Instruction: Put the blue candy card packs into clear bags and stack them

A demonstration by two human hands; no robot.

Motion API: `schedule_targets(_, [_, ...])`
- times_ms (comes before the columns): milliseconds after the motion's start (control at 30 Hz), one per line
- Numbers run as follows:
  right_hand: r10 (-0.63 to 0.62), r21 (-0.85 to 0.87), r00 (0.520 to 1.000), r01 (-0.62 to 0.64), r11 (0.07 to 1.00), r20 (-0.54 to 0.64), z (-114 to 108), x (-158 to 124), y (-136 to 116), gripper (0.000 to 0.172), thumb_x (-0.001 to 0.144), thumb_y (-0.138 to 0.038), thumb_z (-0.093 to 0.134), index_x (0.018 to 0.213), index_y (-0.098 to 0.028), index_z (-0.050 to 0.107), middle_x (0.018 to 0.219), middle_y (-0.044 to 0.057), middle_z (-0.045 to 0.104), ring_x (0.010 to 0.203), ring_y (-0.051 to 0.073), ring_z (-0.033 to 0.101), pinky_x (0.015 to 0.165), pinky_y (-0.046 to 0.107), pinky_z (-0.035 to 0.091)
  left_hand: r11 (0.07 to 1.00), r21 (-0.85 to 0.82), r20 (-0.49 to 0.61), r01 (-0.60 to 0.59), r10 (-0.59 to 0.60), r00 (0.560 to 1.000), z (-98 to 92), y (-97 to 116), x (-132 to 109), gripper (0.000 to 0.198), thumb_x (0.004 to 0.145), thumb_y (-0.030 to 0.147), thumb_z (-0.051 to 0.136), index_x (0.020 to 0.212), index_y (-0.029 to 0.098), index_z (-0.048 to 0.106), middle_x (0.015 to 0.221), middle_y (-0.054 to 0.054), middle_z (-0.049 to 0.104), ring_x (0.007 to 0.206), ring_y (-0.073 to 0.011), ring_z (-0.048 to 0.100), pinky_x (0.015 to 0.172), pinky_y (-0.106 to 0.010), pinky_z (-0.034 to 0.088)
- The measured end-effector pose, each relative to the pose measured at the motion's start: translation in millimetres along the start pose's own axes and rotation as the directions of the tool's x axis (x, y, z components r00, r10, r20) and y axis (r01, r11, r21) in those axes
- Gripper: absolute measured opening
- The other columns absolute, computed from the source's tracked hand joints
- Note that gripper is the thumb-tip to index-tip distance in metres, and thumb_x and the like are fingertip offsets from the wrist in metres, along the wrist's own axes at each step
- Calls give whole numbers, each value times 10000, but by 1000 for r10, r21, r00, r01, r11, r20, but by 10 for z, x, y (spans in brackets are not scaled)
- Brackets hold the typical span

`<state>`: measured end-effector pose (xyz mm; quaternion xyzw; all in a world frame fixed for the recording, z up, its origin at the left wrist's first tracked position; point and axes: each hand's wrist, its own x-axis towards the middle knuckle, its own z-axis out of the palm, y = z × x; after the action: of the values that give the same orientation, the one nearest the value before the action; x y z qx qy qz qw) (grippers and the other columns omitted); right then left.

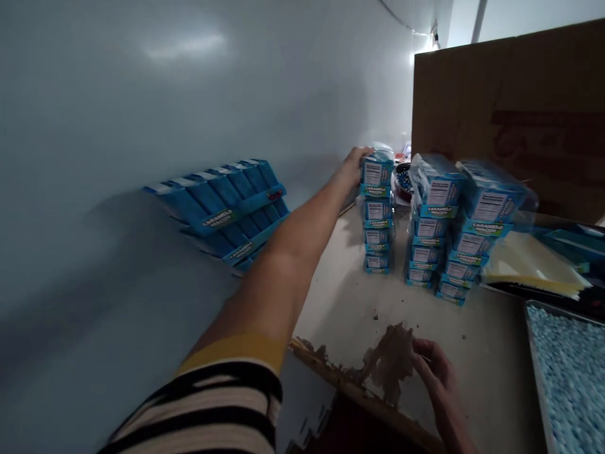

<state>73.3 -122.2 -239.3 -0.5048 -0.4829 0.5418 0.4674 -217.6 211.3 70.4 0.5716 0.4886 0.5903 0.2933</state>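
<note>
My left hand (355, 165) reaches far forward and wraps around the top blue candy box (377, 173) of a tall stack (377, 233) on the table. Its fingers are curled on the box's far side. My right hand (437, 369) rests near the table's chipped front edge, fingers bent and lying on the surface, holding nothing I can see. Two more stacks of the same wrapped blue boxes (437, 224) (479, 230) stand just right of the first.
A row of flat blue boxes (227, 205) leans against the pale wall at left. A large brown cardboard sheet (510, 107) stands behind the stacks. Yellowish plastic sheets (534, 265) lie at right, above a metal tray of small blue candies (570, 372). The table (350, 302) is white and worn.
</note>
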Motion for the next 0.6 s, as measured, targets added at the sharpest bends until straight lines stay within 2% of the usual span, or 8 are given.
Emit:
schedule_targets(100, [54,-59,998,-54,997,13,17,26,53,622,746,-743,804,1039,-194,812,1134,145,810,1089,362,770,932,423,650,991,84,0,105,-106,994,-64,-13,92,519,954,665,655,942,148,701,986,-148,793,1066,-298,713,977,-449,534])
schedule_targets(200, [37,-162,997,-25,987,71,65,66,138,628,743,-759,776,1015,-195,827,1082,147,821,1032,364,781,901,427,653,940,308,-85,145,-124,989,-155,14,73,550,1024,617,593,984,85,724,1072,-203,781,1160,-328,698,1013,-438,485])
schedule_targets(300, [-9,-244,997,28,969,76,82,75,238,549,734,-720,783,972,-228,841,1008,125,827,945,352,789,837,413,663,897,434,-102,78,-37,994,-301,-52,-425,563,1052,584,549,973,68,760,1054,-204,780,1175,-330,704,1033,-403,476])
schedule_targets(367, [-30,-289,999,38,957,33,56,56,306,479,735,-704,776,927,-271,848,967,97,827,913,344,789,804,401,666,850,520,-148,-86,188,971,-513,-140,-1024,446,1033,517,603,1092,113,783,1140,-165,783,1189,-308,702,1081,-392,472])
schedule_targets(433, [-26,-311,1000,26,950,5,10,33,352,442,744,-706,758,903,-303,848,939,73,824,893,335,785,791,392,661,746,655,-353,-123,447,822,-899,-200,-1641,477,959,447,720,1336,154,717,1318,-157,729,1320,-315,630,1217,-436,392])
schedule_targets(533, [50,-293,999,-41,955,23,-41,42,336,470,723,-720,775,893,-287,843,893,74,814,849,331,773,744,386,647,696,698,-686,168,582,437,-1751,-127,-2216,1073,724,463,943,1607,109,446,1584,-251,488,1527,-422,405,1325,-575,231])
schedule_targets(567, [75,-274,997,-63,960,35,-44,59,307,491,711,-725,788,881,-267,839,877,83,810,834,332,768,725,385,641,704,684,-711,190,585,391,-2047,-60,-2290,1317,607,439,1016,1668,98,316,1661,-272,383,1568,-441,335,1336,-591,208])
schedule_targets(600, [85,-244,996,-72,967,42,-39,77,271,511,708,-729,795,875,-247,833,871,93,807,831,330,763,718,383,636,712,684,-693,161,563,450,-2315,17,-2320,1464,522,407,1058,1692,100,233,1702,-282,313,1596,-450,284,1343,-604,193])
